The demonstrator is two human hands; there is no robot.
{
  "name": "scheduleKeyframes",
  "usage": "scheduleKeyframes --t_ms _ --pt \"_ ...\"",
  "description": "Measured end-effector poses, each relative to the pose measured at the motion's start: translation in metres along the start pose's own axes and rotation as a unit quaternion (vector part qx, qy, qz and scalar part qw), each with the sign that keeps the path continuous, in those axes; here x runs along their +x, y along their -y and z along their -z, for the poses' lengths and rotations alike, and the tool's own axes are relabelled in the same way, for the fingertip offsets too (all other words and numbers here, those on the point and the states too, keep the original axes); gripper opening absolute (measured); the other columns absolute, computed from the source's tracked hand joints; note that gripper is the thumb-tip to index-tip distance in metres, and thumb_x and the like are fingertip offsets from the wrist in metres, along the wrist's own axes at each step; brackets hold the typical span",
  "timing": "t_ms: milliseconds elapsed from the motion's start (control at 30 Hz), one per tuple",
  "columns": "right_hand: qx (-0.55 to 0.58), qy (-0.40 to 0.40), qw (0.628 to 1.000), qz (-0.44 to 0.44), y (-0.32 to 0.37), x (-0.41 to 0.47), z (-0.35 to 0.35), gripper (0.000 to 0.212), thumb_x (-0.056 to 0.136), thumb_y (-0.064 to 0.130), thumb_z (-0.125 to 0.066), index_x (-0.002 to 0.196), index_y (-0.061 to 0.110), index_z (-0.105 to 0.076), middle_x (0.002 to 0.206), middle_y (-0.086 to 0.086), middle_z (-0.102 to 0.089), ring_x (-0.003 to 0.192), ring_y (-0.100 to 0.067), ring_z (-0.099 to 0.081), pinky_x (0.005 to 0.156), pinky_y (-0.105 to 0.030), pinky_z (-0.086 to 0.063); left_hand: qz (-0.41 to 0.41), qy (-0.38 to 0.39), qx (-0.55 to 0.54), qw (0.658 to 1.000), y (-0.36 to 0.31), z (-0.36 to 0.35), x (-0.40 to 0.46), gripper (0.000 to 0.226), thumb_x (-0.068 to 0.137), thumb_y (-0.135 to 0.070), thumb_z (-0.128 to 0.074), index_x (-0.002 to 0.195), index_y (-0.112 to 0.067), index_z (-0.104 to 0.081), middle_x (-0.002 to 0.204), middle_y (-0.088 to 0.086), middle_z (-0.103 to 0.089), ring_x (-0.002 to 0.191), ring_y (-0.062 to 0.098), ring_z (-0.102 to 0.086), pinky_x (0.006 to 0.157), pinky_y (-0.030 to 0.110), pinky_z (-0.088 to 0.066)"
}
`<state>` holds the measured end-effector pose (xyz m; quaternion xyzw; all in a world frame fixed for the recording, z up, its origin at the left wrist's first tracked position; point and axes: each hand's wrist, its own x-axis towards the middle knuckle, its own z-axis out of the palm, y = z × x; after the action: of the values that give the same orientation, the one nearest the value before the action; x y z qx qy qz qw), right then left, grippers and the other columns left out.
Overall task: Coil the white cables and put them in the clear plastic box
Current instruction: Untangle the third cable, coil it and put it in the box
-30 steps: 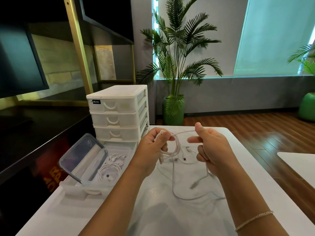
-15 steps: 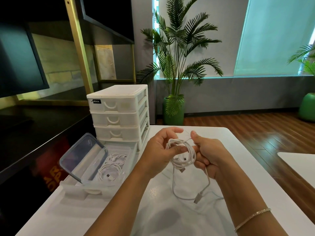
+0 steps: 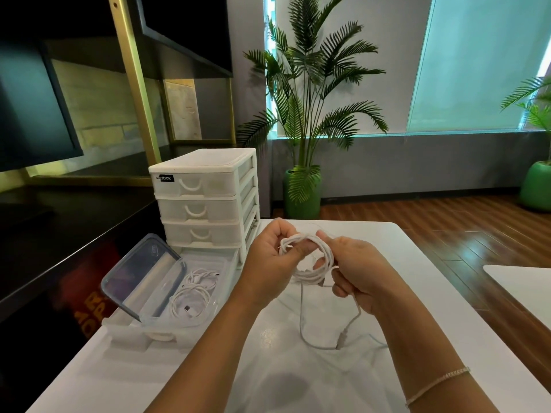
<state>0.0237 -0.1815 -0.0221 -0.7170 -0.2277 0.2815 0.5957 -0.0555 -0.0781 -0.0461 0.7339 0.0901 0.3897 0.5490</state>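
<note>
A white cable point(image 3: 310, 274) is wound in several loops and held above the white table point(image 3: 417, 308) between both hands. My left hand point(image 3: 269, 260) pinches the top of the coil. My right hand point(image 3: 357, 269) grips its right side, and a loose tail with a plug point(image 3: 341, 341) hangs from it down to the tabletop. The clear plastic box point(image 3: 205, 318) stands at the left of the table, its lid point(image 3: 140, 275) leaning open. Two coiled white cables point(image 3: 193, 296) lie inside it.
A white three-drawer organiser point(image 3: 205, 198) stands behind the box, which sits in a shallow white tray point(image 3: 125, 335). A dark counter runs along the left. A second white table's corner point(image 3: 524, 287) shows at right. Potted palms stand beyond on the wood floor.
The coil has gained loops and the loose tail on the table has shortened. My hands have come closer together around the coil.
</note>
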Motion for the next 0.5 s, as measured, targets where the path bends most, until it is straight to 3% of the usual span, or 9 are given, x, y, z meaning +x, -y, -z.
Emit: scheduleKeyframes --t_ms 133,267,367,500 --pt "-0.067 0.003 0.996 0.066 0.003 -0.001 0.002 0.04 0.085 0.053 -0.048 0.105 0.018 -0.053 0.085 -0.003 -0.062 0.05 -0.01 -0.047 0.044 -0.019 -0.039 0.0 -0.075 0.033 0.997 0.006 0.001 0.003 0.019 0.084 -0.023 -0.065 0.074 -0.021 -0.048 0.071 -0.003 -0.054 0.071 0.02 -0.058 0.066 0.028 -0.052" --pt "-0.135 -0.017 0.983 0.124 -0.003 0.003 0.001 0.03 0.075 0.04 -0.071 0.094 0.023 -0.056 0.095 0.003 -0.063 0.076 -0.013 -0.059 0.054 -0.021 -0.042 0.02 -0.109 0.043 0.993 0.008 -0.001 0.003 0.02 0.084 -0.023 -0.064 0.074 -0.022 -0.047 0.074 0.003 -0.058 0.068 0.017 -0.058 0.062 0.023 -0.052" --pt "-0.137 -0.079 0.977 0.146 -0.009 0.008 0.003 0.027 0.071 0.033 -0.077 0.084 0.022 -0.057 0.092 0.001 -0.065 0.08 -0.016 -0.062 0.055 -0.022 -0.044 0.071 -0.088 -0.005 0.994 0.007 -0.002 0.004 0.02 0.081 -0.02 -0.069 0.081 -0.023 -0.049 0.088 0.008 -0.065 0.078 0.022 -0.064 0.068 0.028 -0.055" --pt "-0.166 -0.148 0.956 0.189 -0.009 0.007 0.009 0.022 0.072 0.025 -0.078 0.071 0.018 -0.057 0.081 -0.001 -0.064 0.074 -0.014 -0.058 0.057 -0.021 -0.043 0.173 0.006 -0.1 0.98 0.003 0.0 0.004 0.028 0.075 -0.015 -0.074 0.094 -0.022 -0.054 0.092 0.01 -0.068 0.08 0.024 -0.064 0.069 0.026 -0.051"
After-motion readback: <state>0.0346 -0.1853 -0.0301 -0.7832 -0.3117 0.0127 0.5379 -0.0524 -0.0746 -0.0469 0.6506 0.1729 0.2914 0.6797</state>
